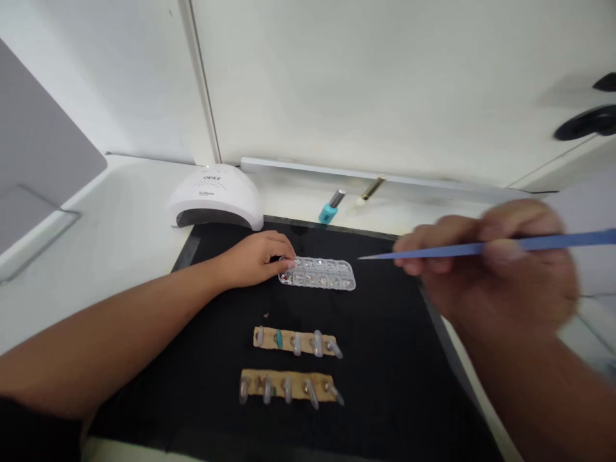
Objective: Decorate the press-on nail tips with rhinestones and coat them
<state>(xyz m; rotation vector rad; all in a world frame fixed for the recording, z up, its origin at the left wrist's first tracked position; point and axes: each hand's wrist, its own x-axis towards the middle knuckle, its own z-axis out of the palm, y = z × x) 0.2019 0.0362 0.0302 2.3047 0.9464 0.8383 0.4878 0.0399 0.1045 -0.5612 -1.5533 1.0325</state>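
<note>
My left hand (260, 256) grips the left end of a clear compartment case (332, 283) between thumb and fingers. Small glittering stones fill its two rows of cells. On the right, close to the camera, my right hand (500, 263) is closed around slim blue tweezers (447, 250). Their pale tip points left, beyond the case's right end. Nearer to me lie two tan strips, the upper strip (283, 340) and the lower strip (276, 378), each carrying several false nails. One nail (278, 339) on the upper strip is teal; the others look clear or pale.
A black mat (385, 385) covers the white table. Behind it stand a white nail lamp (216, 192) at left, a turquoise polish bottle (330, 212) and a gold-capped bottle (370, 190). A tiny bit (266, 315) lies above the upper strip. A pale wall rises behind.
</note>
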